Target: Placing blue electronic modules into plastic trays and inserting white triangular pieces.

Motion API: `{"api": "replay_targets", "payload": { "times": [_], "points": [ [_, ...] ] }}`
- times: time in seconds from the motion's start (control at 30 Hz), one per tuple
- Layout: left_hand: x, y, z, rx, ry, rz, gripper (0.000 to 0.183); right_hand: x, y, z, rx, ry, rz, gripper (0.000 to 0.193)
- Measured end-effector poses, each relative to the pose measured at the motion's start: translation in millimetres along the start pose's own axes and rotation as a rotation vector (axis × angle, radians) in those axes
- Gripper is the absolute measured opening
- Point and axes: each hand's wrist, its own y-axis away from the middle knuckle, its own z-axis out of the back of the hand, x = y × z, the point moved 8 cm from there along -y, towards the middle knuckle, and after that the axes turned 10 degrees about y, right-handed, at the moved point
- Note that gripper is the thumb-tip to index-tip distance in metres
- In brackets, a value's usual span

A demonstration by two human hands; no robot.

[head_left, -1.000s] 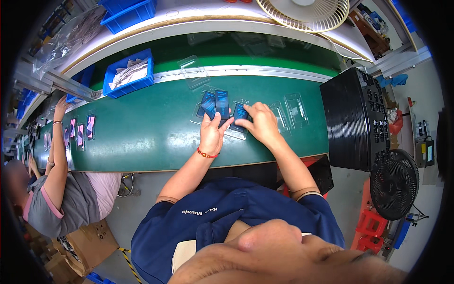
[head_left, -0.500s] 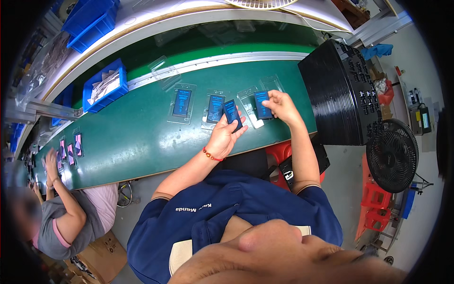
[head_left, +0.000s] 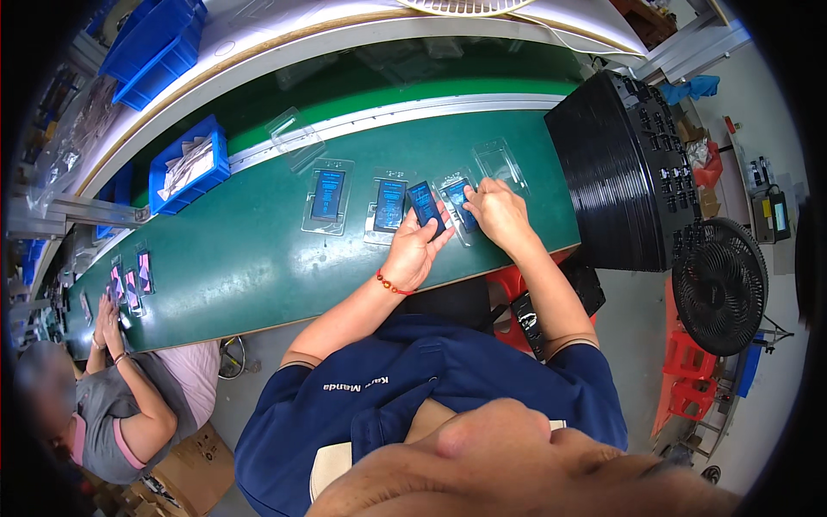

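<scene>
My left hand grips a flat black phone battery with blue print, held tilted above the green bench. Beside it, my right hand has its fingers closed on the edge of another such battery, which lies over a clear plastic tray. The fingers hide part of that battery, so I cannot tell whether it is fully seated. Two more batteries rest in clear trays to the left: one battery just beside my left hand, and one battery farther left.
Empty clear trays lie behind, one tray at the right and one tray near the bench's back rail. A tall black stack of trays bounds the right end. At the left are a blue bin and a co-worker's hands.
My right hand has moved left and nearer, bringing its battery over the clear tray beside my left hand. My left hand still holds its battery in nearly the same place.
</scene>
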Motion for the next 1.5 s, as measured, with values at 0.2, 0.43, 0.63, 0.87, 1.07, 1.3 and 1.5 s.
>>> {"api": "replay_targets", "payload": {
  "times": [0.2,0.43,0.63,0.87,1.07,1.3,1.5],
  "points": [
    [-17,8,-12,0.050,-0.388,-0.167,0.079,7,10,24,-0.269,-0.411,-0.092,0.026],
    [-22,10,-51,0.234,-1.142,-0.490,0.090,-49,4,11,-0.282,-1.170,-0.320,0.014],
    [28,-3,-68,0.381,-2.002,-0.721,0.079,-126,-11,-23,-0.224,-0.659,-0.374,0.044],
    [16,-17,-54,0.330,-2.030,-0.673,0.066,-84,0,-7,-0.253,-0.457,-0.201,0.040],
    [7,-16,-57,0.276,-2.090,-0.601,0.062,-61,13,-6,-0.255,-0.248,-0.044,0.038],
    [-20,-18,-51,0.246,-2.157,-0.619,0.061,-32,20,-13,-0.223,-0.054,0.027,0.052],
    [-52,-14,-36,0.273,-2.118,-0.633,0.068,-17,11,-24,-0.195,-0.047,0.052,0.066]
  ]
}}
